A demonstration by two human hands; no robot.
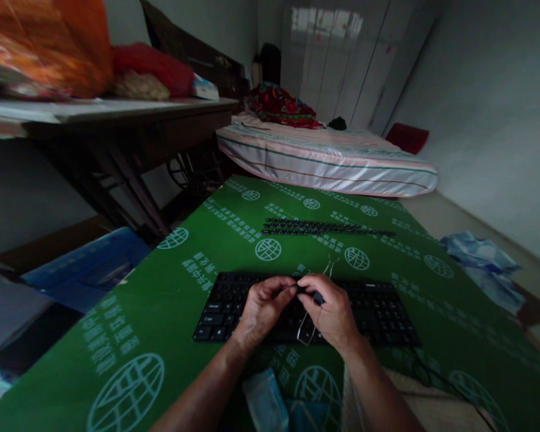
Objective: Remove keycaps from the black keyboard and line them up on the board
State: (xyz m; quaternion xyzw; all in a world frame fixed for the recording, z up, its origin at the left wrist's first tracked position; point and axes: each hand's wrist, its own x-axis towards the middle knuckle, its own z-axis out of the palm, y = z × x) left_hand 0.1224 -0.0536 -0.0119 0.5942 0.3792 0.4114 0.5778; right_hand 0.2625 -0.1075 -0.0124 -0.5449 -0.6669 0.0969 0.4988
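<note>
A black keyboard (213, 318) lies across the green table. Above its middle, my left hand (263, 309) and my right hand (330, 309) meet at the fingertips. Between them they pinch a small black piece (300, 289), which looks like a keycap; the fingers partly cover it. A bent wire tool (302, 333), shaped like a wire keycap puller, passes through my right hand, one end sticking out beyond the knuckles and its loop hanging below the palm. The keys under both hands are hidden.
Rows of small black pieces (315, 228) lie behind the keyboard. Nearest me are a blue packet (267, 399) and a beige cloth (425, 399); the keyboard cable (450, 387) runs right. A bed (328, 150) stands beyond the table (220, 240), a side table (162, 111) at left.
</note>
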